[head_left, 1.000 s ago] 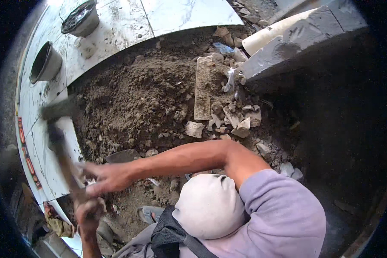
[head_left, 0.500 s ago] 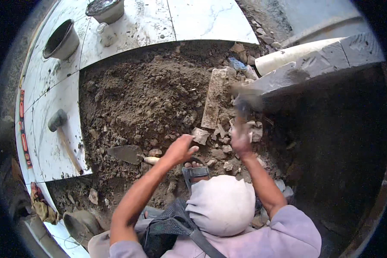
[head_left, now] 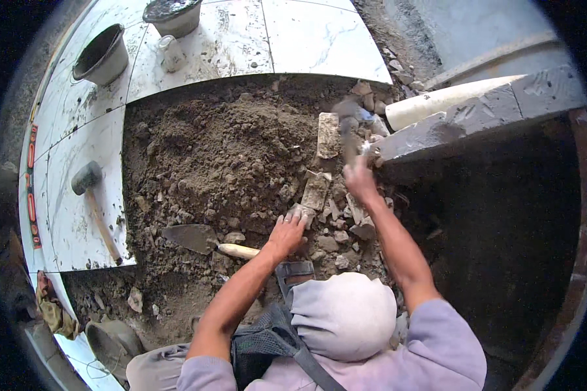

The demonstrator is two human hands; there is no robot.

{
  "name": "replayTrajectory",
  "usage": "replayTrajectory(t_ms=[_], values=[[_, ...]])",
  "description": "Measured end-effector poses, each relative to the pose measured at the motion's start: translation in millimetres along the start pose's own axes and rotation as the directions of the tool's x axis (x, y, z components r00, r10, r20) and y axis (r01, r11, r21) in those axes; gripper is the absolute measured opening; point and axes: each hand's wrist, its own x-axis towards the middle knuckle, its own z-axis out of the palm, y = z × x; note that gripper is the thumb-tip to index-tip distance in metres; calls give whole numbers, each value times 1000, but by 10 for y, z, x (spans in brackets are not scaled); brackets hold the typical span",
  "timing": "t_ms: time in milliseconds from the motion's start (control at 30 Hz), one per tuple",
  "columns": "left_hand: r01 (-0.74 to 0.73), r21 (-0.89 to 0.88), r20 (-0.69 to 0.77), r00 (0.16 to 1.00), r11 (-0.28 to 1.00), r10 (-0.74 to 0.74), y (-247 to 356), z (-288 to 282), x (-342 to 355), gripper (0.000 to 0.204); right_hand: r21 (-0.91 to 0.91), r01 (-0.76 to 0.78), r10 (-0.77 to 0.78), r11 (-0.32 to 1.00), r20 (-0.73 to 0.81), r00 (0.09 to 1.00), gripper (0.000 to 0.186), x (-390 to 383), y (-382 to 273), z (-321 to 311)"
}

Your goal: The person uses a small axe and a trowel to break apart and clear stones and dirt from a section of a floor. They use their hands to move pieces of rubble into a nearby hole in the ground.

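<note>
My right hand (head_left: 361, 181) is closed round the handle of a hammer (head_left: 349, 127), raised beside the broken end of a grey wall edge; its head is smeared by motion. My left hand (head_left: 287, 232) lies with fingers stretched out on a pale broken chunk (head_left: 304, 214) in the rubble. Touching the chunk's far side is a slab piece (head_left: 316, 189), and farther off lies another slab piece (head_left: 329, 135), apart from it. A pointed trowel (head_left: 192, 238) with a wooden handle rests on the soil just left of my left hand.
White floor tiles (head_left: 326, 36) edge the heap of loose soil (head_left: 222, 150). On them are two buckets (head_left: 104, 58), a mallet (head_left: 88, 179) and a red level (head_left: 31, 189). At right, a grey wall edge (head_left: 482, 114) and white pipe (head_left: 443, 101) border a deep dark pit (head_left: 502, 241).
The long slab now lies in two pieces. My right hand and the hammer have moved up and slightly left. My left hand has come down onto the pale chunk.
</note>
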Motion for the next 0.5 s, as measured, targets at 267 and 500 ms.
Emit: replayTrajectory(t_ms=[267, 500], values=[[-41, 52, -66, 997, 998, 45, -78, 24, -87, 62, 90, 309, -284, 947, -215, 934, 39, 161, -58, -305], [-51, 37, -21, 998, 998, 52, -18, -16, -100, 67, -206, 336, -306, 919, 162, 938, 41, 737, -144, -170]])
